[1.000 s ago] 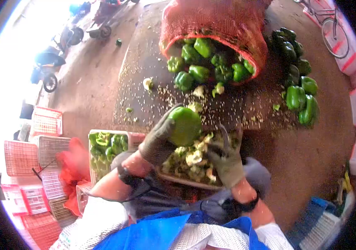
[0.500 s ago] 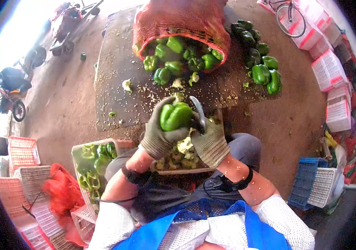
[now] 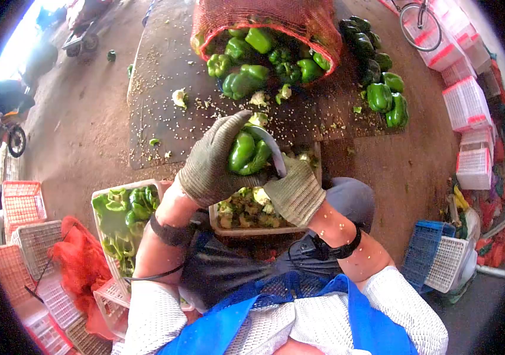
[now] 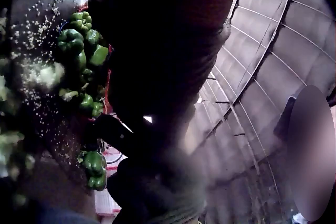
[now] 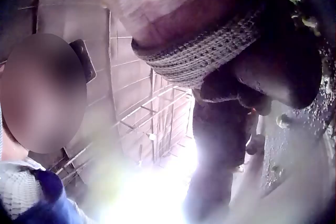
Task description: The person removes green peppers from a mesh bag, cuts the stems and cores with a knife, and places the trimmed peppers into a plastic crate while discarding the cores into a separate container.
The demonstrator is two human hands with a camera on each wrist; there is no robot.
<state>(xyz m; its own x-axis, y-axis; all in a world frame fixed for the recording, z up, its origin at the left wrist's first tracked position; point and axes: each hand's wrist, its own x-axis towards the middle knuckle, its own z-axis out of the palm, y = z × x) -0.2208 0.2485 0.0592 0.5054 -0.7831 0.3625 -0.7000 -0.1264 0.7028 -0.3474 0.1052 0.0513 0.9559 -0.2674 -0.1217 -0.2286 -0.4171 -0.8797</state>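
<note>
In the head view my gloved left hand (image 3: 208, 163) grips a green bell pepper (image 3: 242, 155) from the left side, its stem end turned away from me. My gloved right hand (image 3: 297, 192) holds a curved knife (image 3: 271, 145), whose blade lies along the pepper's far right side. Beneath both hands stands a crate (image 3: 264, 231) with pale pepper cores in it. A pale piece of core (image 3: 258, 119) shows just beyond the pepper. Both wrist views are dark, with the gloves hiding most of the work; the right wrist view shows the right glove (image 5: 252, 77).
A red mesh sack (image 3: 264, 15) spills green peppers onto a dark, seed-strewn board (image 3: 164, 127). More whole peppers (image 3: 379, 97) lie to its right. At my left stands a crate (image 3: 108, 254) of cut peppers, beside red netting (image 3: 75, 248). Blue and white crates (image 3: 453, 263) are at right.
The right hand has come up from over the core crate to the pepper, bringing the knife blade against it. The left hand has turned the pepper; the head view has shifted.
</note>
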